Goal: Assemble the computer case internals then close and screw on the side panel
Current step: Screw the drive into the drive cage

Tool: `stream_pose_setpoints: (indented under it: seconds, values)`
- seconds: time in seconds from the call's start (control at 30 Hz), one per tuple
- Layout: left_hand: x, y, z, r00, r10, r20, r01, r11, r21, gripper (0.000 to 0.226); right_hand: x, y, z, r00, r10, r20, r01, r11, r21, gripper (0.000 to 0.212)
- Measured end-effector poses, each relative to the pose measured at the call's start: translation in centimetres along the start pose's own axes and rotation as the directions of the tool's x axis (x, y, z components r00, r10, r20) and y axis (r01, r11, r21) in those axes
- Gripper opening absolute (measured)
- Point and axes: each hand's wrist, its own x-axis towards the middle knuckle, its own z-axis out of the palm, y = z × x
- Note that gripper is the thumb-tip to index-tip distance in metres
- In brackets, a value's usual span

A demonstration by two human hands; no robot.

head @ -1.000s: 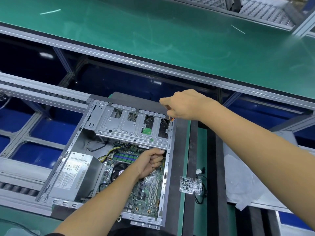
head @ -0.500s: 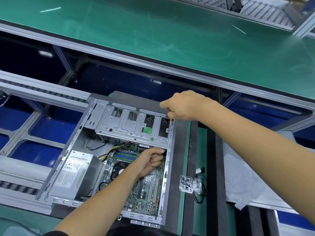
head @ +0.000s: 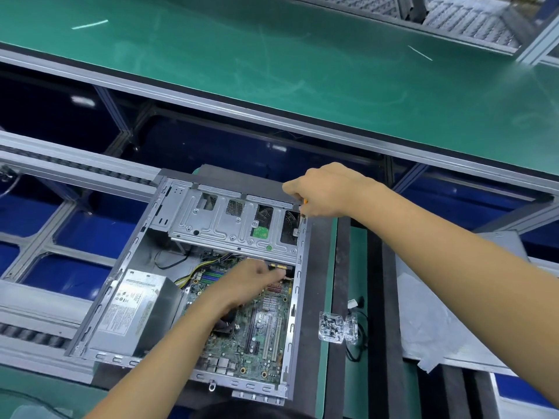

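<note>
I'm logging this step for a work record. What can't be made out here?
- Tool in the right hand: the fist hides all but an orange tip.
- Left hand fingertips: blurred under the drive cage.
- Clear box contents: too small.

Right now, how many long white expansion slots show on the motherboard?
2, side by side: white slot and white slot, lower right of motherboard. The left hand may hide more.

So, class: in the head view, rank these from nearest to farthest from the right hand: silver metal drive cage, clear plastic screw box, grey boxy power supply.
From the right hand:
1. Silver metal drive cage, directly beneath it.
2. Clear plastic screw box, below it, outside the case.
3. Grey boxy power supply, in the case's far left corner.
</note>
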Motion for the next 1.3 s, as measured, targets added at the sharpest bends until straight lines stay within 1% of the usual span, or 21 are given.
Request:
stream_pose_setpoints:
  seconds: [0.03,0.07,0.1,0.13,0.17,0.2,0.23,0.3,0.47,0.57,0.67,0.83,0.9,0.97,1.03,1.13,1.2,1.27,1.3]
  values:
    - [0.0,0.9,-0.7,0.988,0.102,-0.118,-0.091,0.992,0.088,0.043,0.1,0.0,0.0,1.0,0.001,0.002,-0.001,1.0,0.006,0.006]
    - [0.3,1.9,-1.3,0.95,0.203,-0.238,-0.161,0.97,0.182,0.035,0.2,0.0,0.0,1.0,0.001,0.004,-0.001,1.0,0.011,0.006]
    - [1.0,2.9,-1.7,0.894,0.297,-0.335,-0.196,0.933,0.302,0.026,0.3,0.0,0.0,1.0,0.0,0.004,0.0,1.0,0.014,0.007]
    - [1.9,3.9,-2.0,0.847,0.367,-0.385,-0.195,0.887,0.418,0.019,0.3,0.0,-0.1,1.0,-0.004,0.004,0.004,1.0,0.013,0.008]
    - [2.8,4.8,-2.0,0.823,0.409,-0.395,-0.178,0.845,0.504,0.02,0.4,-0.1,-0.1,1.0,-0.01,0.001,0.01,1.0,0.01,0.009]
    - [4.0,5.4,-1.9,0.819,0.433,-0.376,-0.166,0.807,0.567,0.027,0.4,0.0,-0.1,1.0,-0.016,-0.003,0.016,1.0,0.006,0.01]
    - [5.2,5.6,-1.7,0.828,0.448,-0.339,-0.165,0.771,0.615,0.031,0.4,0.0,-0.1,1.0,-0.019,-0.006,0.019,1.0,0.006,0.01]
    - [7.0,5.8,-1.3,0.844,0.462,-0.273,-0.176,0.719,0.672,0.031,0.3,0.1,-0.1,1.0,-0.016,-0.009,0.016,1.0,0.008,0.011]
    - [8.7,5.2,-1.1,0.828,0.491,-0.27,-0.175,0.685,0.707,0.021,0.2,0.4,0.2,1.0,-0.008,-0.024,0.008,1.0,0.019,0.012]
    - [8.8,5.1,-1.1,0.829,0.478,-0.29,-0.175,0.715,0.677,0.017,0.2,0.5,0.2,0.999,-0.015,-0.032,0.015,1.0,0.016,0.011]
    - [8.6,5.3,-0.7,0.836,0.465,-0.292,-0.156,0.711,0.686,0.016,0.2,0.4,0.1,0.999,-0.021,-0.036,0.021,1.0,0.005,0.009]
    - [7.4,4.6,-0.6,0.841,0.437,-0.319,-0.152,0.758,0.635,0.007,0.3,0.1,-0.2,0.997,-0.034,-0.064,0.038,0.998,0.049,0.008]
    - [6.6,4.3,-0.4,0.848,0.43,-0.311,-0.159,0.764,0.625,0.017,0.3,-0.1,-0.2,0.998,-0.037,-0.058,0.042,0.995,0.085,0.009]
    - [6.0,4.2,-0.2,0.848,0.432,-0.306,-0.163,0.763,0.625,0.026,0.2,-0.3,-0.1,0.998,-0.036,-0.054,0.042,0.993,0.111,0.015]
    - [5.7,4.2,-0.2,0.856,0.416,-0.306,-0.147,0.764,0.628,0.027,0.2,-0.6,0.0,0.998,-0.034,-0.052,0.04,0.992,0.118,0.019]
    - [5.6,4.1,-0.1,0.868,0.406,-0.284,-0.138,0.748,0.649,0.013,0.1,-0.9,0.4,0.999,-0.027,-0.031,0.031,0.991,0.132,0.017]
    - [5.5,4.2,0.1,0.861,0.428,-0.276,-0.131,0.71,0.692,0.004,0.1,-1.1,0.6,1.0,-0.026,-0.011,0.027,0.989,0.143,0.015]
    - [5.4,4.3,0.3,0.852,0.446,-0.274,-0.123,0.681,0.722,0.006,-0.1,-1.1,0.8,1.0,-0.027,-0.008,0.028,0.988,0.153,0.014]
    - [5.3,4.3,0.4,0.85,0.446,-0.281,-0.123,0.686,0.717,0.007,-0.1,-1.1,0.8,1.0,-0.025,-0.01,0.027,0.988,0.154,0.013]
